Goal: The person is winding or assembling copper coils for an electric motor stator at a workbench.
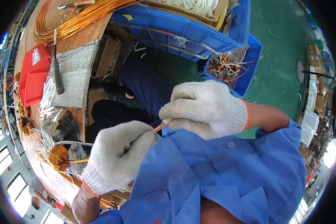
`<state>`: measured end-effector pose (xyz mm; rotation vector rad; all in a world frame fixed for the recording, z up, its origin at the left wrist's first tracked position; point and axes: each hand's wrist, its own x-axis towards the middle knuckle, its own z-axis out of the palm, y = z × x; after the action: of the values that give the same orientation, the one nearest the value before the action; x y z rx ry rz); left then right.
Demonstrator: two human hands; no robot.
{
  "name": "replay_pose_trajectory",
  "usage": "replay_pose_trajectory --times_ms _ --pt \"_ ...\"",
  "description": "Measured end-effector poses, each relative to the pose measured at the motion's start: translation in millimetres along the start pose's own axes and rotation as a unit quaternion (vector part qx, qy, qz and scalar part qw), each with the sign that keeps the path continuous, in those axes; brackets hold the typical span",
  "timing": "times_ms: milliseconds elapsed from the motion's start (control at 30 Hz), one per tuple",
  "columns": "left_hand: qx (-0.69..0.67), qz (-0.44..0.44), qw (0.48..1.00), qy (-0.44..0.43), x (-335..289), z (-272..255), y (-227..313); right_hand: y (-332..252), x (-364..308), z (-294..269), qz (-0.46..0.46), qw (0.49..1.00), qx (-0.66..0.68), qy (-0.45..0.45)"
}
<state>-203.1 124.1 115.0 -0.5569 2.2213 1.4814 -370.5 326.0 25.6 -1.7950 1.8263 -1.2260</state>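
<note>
Both my hands wear off-white knit gloves with orange cuffs and meet in front of my chest. My left hand [117,153] is closed on a short bundle of copper wire [159,127] that sticks out past its thumb. The fingers of my right hand [205,108] pinch a small white sleeve [167,121] at the far end of that wire; most of the sleeve is hidden by the glove. Left of my left hand, a ring coil wound with copper wire [58,158] lies on the bench, and one of its wires runs toward that hand.
The wooden bench [86,33] on the left bears orange wire [89,20], a red bin [35,80], a dark-handled tool [58,76] and loose white sleeves [48,96]. Ahead stands a blue crate [164,28]; a blue bin [252,63] beyond my right hand holds coils.
</note>
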Motion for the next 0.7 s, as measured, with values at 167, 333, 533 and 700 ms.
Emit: replay_pose_trajectory --times_ms 167,333,533,700 --pt "-0.003 0.024 1.0 0.017 -0.9 2.9 -5.3 -2.2 1.0 -1.6 0.013 1.0 0.008 -0.011" --pt "0.002 -0.006 1.0 -0.003 1.1 0.3 -1.8 -1.9 3.1 2.2 0.004 1.0 0.01 -0.011" --pt "-0.002 -0.013 1.0 -0.002 0.3 1.5 -3.5 -3.3 4.7 1.8 0.005 0.999 0.003 -0.037" --pt "-0.015 -0.014 1.0 -0.008 1.3 1.3 -3.0 1.8 1.1 -6.0 0.035 0.998 0.037 -0.046"
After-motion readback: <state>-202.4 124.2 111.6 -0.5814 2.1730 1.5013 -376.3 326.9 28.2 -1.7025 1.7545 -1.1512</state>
